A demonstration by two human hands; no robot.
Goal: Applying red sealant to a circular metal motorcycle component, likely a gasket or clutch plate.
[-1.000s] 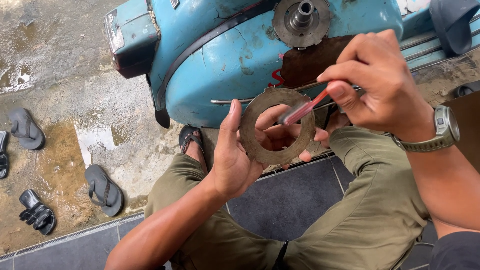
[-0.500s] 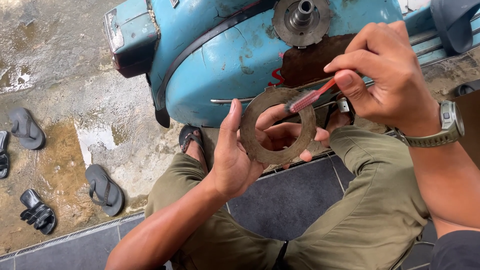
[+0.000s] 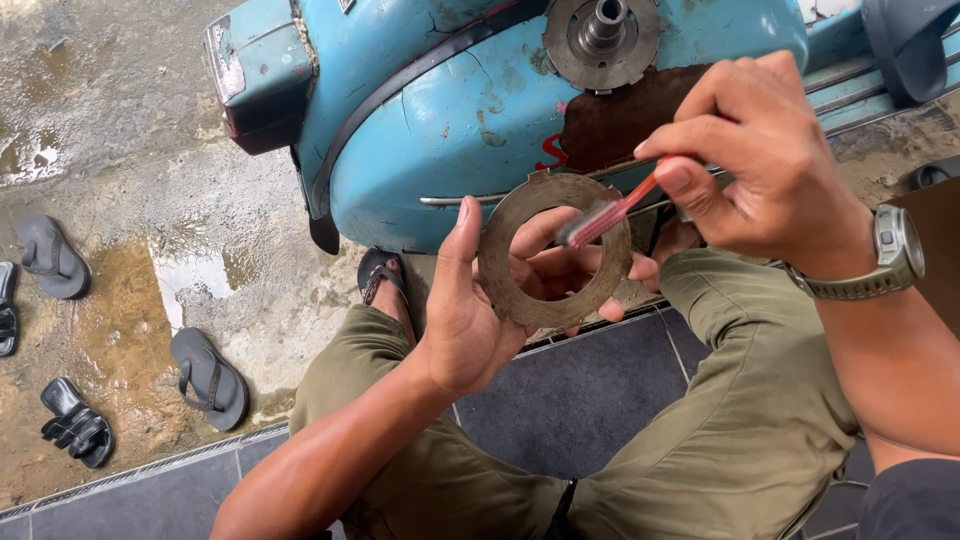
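You sit on a dark grey tiled step (image 3: 590, 400) that borders wet, stained concrete ground (image 3: 130, 150), your knees bent in loose olive trousers (image 3: 740, 440).

Closest to you, your left hand (image 3: 470, 310) is curled around a flat metal ring (image 3: 553, 250), dull brown and gritty, with a wide round opening through which your fingers show. The thumb lies along its left edge and the fingertips support it from behind, so it stands nearly face-on to you above your lap, between your knees.

Your right hand (image 3: 760, 160), with a grey-green wristwatch (image 3: 890, 255) on the wrist, is closed in a pinch on a thin red-handled brush (image 3: 610, 215). Thumb and forefinger clamp the handle, and the pale bristle end lies on the upper right part of the ring.

Just past the ring lies a light blue scooter body (image 3: 450, 110), its paint scuffed and chipped, with a dark rubber strip curving across it and a rusty brown patch. A round, toothed metal hub with a central shaft (image 3: 600, 35) sits on it.

Farther left, grey and black sandals (image 3: 205, 375) lie scattered on the concrete.
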